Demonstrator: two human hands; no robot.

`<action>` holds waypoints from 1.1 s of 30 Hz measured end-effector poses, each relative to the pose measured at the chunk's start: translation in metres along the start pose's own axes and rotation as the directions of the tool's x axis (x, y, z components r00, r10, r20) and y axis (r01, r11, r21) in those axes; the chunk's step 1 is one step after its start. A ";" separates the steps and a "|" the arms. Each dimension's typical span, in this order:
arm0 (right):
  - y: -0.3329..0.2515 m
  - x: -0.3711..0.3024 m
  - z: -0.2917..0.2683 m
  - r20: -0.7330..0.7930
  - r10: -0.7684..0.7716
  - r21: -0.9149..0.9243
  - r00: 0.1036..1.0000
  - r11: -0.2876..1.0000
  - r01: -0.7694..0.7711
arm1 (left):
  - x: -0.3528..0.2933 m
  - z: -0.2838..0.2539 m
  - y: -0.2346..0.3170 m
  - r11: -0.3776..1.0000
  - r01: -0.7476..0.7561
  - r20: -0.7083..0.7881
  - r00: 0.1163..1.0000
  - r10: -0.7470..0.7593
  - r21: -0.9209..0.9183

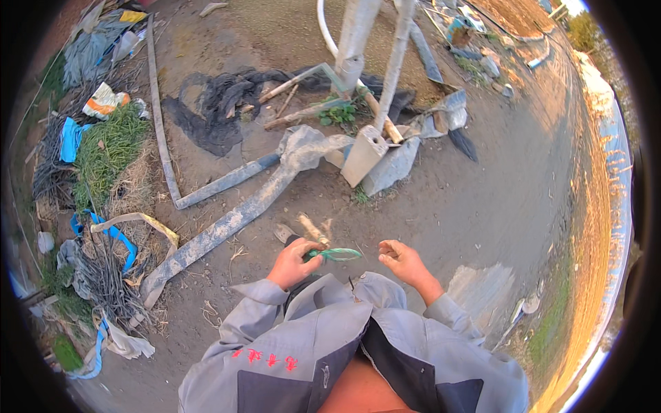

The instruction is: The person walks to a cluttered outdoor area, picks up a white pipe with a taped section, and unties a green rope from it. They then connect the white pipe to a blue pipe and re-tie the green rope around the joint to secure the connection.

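Observation:
Low in front of my body, my left hand (297, 263) is closed on a green rope (341, 253), which loops out to the right from its fingers. A short light-brown piece of wood (313, 228) shows just beyond that hand, beside the rope. I cannot tell whether the hand also grips the wood. My right hand (405, 261) is raised to the right of the loop, a small gap from its end. Its fingers are loosely bent, with the thumb apart and nothing visible in them.
Ahead, a hollow concrete block (364, 155) leans by a pale pole (394, 65). A flattened grey hose (224, 230) crosses the dirt ground to the left. Cut green plants (110, 148) and bundled dark tubing (124, 289) lie farther left. Black netting (213, 113) is spread beyond.

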State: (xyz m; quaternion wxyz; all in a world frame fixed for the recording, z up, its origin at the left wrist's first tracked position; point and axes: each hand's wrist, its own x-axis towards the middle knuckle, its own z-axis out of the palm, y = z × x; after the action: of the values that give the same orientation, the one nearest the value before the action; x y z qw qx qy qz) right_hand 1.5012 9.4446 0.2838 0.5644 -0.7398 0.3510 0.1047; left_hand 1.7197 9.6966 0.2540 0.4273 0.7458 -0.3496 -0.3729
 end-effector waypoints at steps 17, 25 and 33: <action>0.195 -0.220 -0.187 -0.360 0.150 0.488 0.921 0.871 0.048 | 0.106 0.367 0.234 0.850 0.304 0.739 0.660 0.137 -0.430; 0.247 -0.071 -0.348 -0.315 0.285 0.349 0.905 0.922 -0.169 | 0.290 0.430 0.213 0.848 0.330 0.513 0.855 -0.083 -0.414; 0.294 0.150 -0.518 -0.222 0.182 0.160 0.958 0.976 -0.148 | 0.386 0.375 0.142 0.885 0.373 -0.058 0.913 -0.403 -0.278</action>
State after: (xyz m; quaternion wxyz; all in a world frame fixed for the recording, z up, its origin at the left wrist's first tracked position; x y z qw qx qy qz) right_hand 1.2985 8.8797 0.1533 0.5592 -0.6729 0.4828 0.0378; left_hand 1.5548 9.1753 0.1479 0.4577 0.7578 -0.1160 -0.4504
